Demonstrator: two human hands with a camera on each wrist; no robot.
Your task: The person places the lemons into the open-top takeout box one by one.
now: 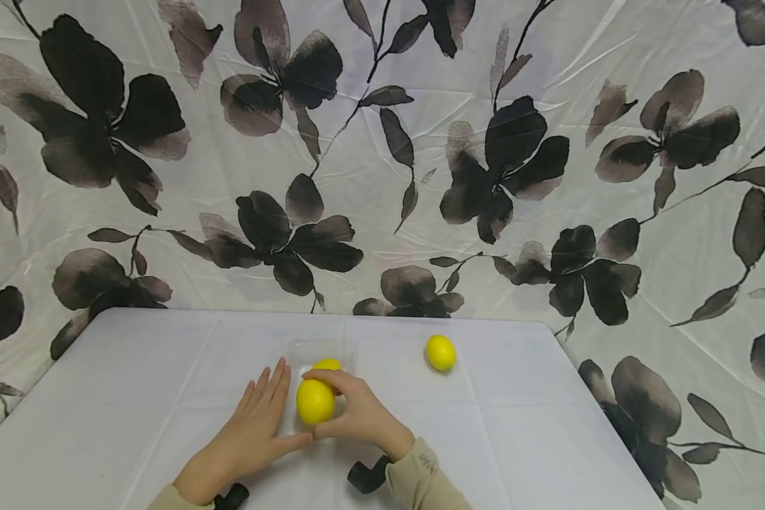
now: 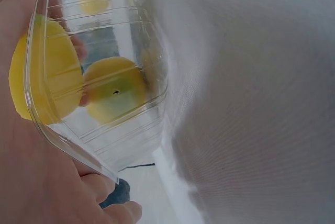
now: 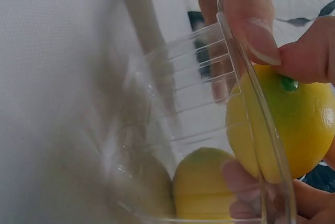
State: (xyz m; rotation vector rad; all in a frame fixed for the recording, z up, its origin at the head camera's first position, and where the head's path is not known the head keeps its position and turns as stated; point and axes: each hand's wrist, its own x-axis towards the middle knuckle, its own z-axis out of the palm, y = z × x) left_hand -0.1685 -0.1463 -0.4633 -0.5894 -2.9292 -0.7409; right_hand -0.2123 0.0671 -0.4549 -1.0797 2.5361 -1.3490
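Note:
A clear plastic container [image 1: 306, 347] with ribbed walls stands on the table between my hands. My right hand [image 1: 363, 416] holds a yellow lemon [image 1: 315, 401] between thumb and fingers, at the container's rim. In the right wrist view this lemon [image 3: 293, 124] shows a green stem end and partly overlaps the rim. Another lemon [image 1: 327, 364] lies inside the container, and its greenish tip shows through the wall as a lemon [image 2: 116, 90] in the left wrist view. My left hand [image 1: 253, 425], fingers straight, rests along the container's left side, its thumb near the front rim.
A lone lemon [image 1: 440, 353] sits on the white-covered table [image 1: 516, 425], right of the container. Behind the table hangs a white cloth [image 1: 395, 184] with dark flowers. Black devices show at my wrists, one beside the right sleeve [image 1: 423, 478].

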